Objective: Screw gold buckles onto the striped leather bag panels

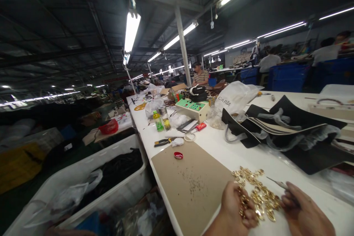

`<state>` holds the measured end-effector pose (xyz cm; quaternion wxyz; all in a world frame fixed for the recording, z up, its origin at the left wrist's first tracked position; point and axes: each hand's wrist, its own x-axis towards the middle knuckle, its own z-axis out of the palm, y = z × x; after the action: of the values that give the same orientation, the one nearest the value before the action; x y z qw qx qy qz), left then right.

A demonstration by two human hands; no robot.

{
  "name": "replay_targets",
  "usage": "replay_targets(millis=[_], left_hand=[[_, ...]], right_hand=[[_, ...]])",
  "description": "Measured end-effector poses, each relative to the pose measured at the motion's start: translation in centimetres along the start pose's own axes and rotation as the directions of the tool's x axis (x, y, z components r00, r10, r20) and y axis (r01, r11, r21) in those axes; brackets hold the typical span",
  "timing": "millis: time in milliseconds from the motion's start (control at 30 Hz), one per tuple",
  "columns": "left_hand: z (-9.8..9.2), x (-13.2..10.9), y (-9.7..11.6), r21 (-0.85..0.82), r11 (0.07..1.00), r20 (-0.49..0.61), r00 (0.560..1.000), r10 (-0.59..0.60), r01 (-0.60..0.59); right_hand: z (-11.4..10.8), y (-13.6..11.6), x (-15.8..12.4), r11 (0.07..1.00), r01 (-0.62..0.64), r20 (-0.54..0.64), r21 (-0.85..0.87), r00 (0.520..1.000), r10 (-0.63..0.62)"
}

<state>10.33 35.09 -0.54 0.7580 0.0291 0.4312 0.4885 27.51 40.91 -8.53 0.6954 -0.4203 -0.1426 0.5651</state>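
My left hand (237, 206) is closed around a handful of shiny gold metal fittings (243, 202) at the lower right of the head view. More of these gold fittings (257, 193) lie loose on the white table, just beyond and between my hands. In my right hand (304, 208) is a thin pointed tool (279, 183) like an awl or small screwdriver, its slim shaft aimed left above the table. My fingers hide most of its handle. A brown board (171, 180) lies left of my left hand, with small dark bits (193, 182) scattered on it.
Yellow-handled pliers (163, 141), a red tape roll (178, 155), a green-labelled bottle (158, 121) and a control box (193, 108) stand or lie farther back. Black sheets (284, 129) are stacked at right. A white bin (132, 180) sits left of the table. A person (200, 75) sits beyond.
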Motion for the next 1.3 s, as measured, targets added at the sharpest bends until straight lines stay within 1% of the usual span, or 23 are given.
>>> replay_targets(millis=[100, 233, 300, 400, 467, 533, 667, 800, 933, 1033, 1167, 1300], left_hand=[[-0.2, 0.0, 0.0, 0.041, 0.999, -0.025, 1.000, -0.003, 0.004], [-0.6, -0.1, -0.1, 0.004, 0.997, -0.066, 0.995, 0.079, -0.079], [-0.9, -0.2, -0.4, -0.020, 0.995, -0.079, 0.992, 0.100, -0.102], [-1.4, 0.0, -1.1, 0.029, 0.989, -0.090, 0.985, 0.148, -0.146], [-1.8, 0.2, -1.8, 0.102, 0.972, -0.074, 0.973, 0.218, -0.211], [-2.3, 0.5, -2.5, 0.152, 0.950, -0.033, 0.959, 0.282, -0.274], [-3.0, 0.6, -3.3, 0.207, 0.915, 0.046, 0.938, 0.343, -0.345], [-3.0, -0.3, -3.3, 0.244, 0.897, 0.069, 0.929, 0.364, -0.369], [-2.8, -1.6, -3.0, 0.287, 0.895, 0.031, 0.937, 0.347, -0.341], [-3.0, -2.3, -2.9, 0.330, 0.884, 0.014, 0.938, 0.347, -0.332], [-3.5, -2.7, -3.0, 0.345, 0.866, 0.002, 0.923, 0.385, -0.362], [-3.8, -2.8, -3.3, 0.334, 0.873, -0.029, 0.921, 0.388, -0.357]], right_hand=[[0.0, 0.0, -0.1, 1.000, 0.004, -0.012, 0.000, 1.000, -0.004], [0.7, -0.4, -0.7, 1.000, -0.012, -0.033, 0.014, 0.999, 0.013], [1.0, -0.6, -0.9, 1.000, -0.017, -0.039, 0.018, 0.999, 0.018], [1.3, -0.7, -1.2, 1.000, -0.019, -0.044, 0.014, 0.999, 0.020], [1.3, -0.7, -1.3, 1.000, -0.014, -0.044, 0.014, 0.999, 0.015], [1.3, -0.6, -1.2, 1.000, -0.005, -0.035, 0.007, 0.999, 0.005], [1.0, -0.3, -1.0, 1.000, 0.024, -0.006, 0.007, 1.000, -0.024], [1.0, -0.3, -1.1, 0.999, 0.025, 0.010, 0.028, 1.000, -0.026], [1.2, -0.5, -1.4, 0.999, 0.004, -0.003, 0.046, 1.000, -0.004], [1.1, -0.5, -1.5, 0.999, -0.010, -0.013, 0.050, 1.000, 0.011], [1.0, -0.3, -1.4, 0.999, -0.003, -0.005, 0.040, 1.000, 0.004], [1.2, -0.4, -1.7, 0.999, 0.015, -0.003, 0.045, 1.000, -0.015]])
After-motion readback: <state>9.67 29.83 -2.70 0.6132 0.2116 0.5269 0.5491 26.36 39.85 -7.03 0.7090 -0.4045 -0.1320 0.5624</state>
